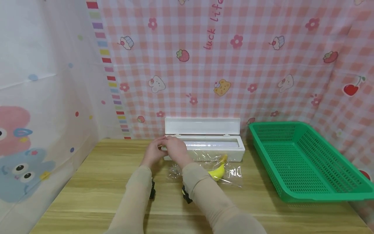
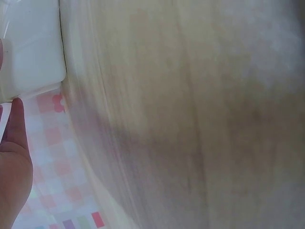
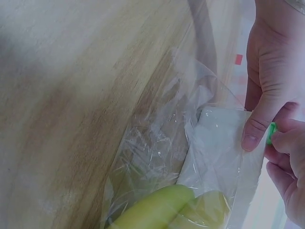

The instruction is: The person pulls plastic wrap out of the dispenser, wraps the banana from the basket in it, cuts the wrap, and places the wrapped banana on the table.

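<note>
A white cling film box point(image 1: 214, 154) with its lid point(image 1: 201, 126) raised stands by the back wall; a film roll point(image 1: 210, 144) shows inside. My left hand point(image 1: 153, 152) grips the box's left end, its thumb point(image 3: 251, 136) on the front in the right wrist view. Close beside it, my right hand point(image 1: 177, 149) pinches a small green piece point(image 3: 271, 133) at the box's rim; the head view hides that piece. Clear cling film point(image 1: 233, 174) hangs over the box front onto the table. A yellow banana point(image 1: 217, 173) lies in this film before the box.
A green plastic basket point(image 1: 280, 191) stands on the right of the wood-grain table point(image 1: 96, 182). Patterned cloth point(image 1: 204, 71) covers the wall behind the box. Black wrist cameras point(image 1: 187, 195) sit under the forearms.
</note>
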Demonstrator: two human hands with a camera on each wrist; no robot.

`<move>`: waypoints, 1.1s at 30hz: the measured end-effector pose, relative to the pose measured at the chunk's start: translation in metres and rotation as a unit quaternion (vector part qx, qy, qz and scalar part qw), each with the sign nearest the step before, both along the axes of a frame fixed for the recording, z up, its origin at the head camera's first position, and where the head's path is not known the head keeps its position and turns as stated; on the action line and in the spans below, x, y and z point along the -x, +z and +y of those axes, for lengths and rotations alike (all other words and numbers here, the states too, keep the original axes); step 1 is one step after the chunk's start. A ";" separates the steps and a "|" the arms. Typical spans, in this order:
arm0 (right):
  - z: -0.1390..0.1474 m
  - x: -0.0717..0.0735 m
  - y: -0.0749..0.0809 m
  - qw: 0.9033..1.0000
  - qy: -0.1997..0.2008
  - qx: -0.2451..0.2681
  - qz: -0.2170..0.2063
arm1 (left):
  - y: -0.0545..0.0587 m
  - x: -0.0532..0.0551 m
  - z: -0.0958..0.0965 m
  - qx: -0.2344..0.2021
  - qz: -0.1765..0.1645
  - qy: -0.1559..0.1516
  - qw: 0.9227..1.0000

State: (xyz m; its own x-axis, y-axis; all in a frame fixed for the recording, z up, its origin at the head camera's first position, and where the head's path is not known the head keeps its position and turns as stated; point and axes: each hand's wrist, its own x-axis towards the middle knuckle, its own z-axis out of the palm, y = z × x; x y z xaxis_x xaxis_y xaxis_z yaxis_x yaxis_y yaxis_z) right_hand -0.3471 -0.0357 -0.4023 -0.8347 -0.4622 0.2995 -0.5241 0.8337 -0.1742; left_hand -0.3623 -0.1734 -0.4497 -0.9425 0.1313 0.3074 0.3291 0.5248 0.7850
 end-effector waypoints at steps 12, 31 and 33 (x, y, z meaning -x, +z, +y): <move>0.002 0.001 0.001 1.000 -0.014 -0.012 0.006 | 0.003 -0.002 -0.001 -0.004 -0.009 -0.002 1.000; 0.006 0.003 0.002 1.000 -0.022 -0.019 -0.011 | 0.004 0.001 0.000 0.049 0.003 0.008 0.999; 0.006 0.003 0.003 0.999 -0.024 -0.019 -0.014 | 0.004 0.001 0.000 0.051 0.003 0.008 0.999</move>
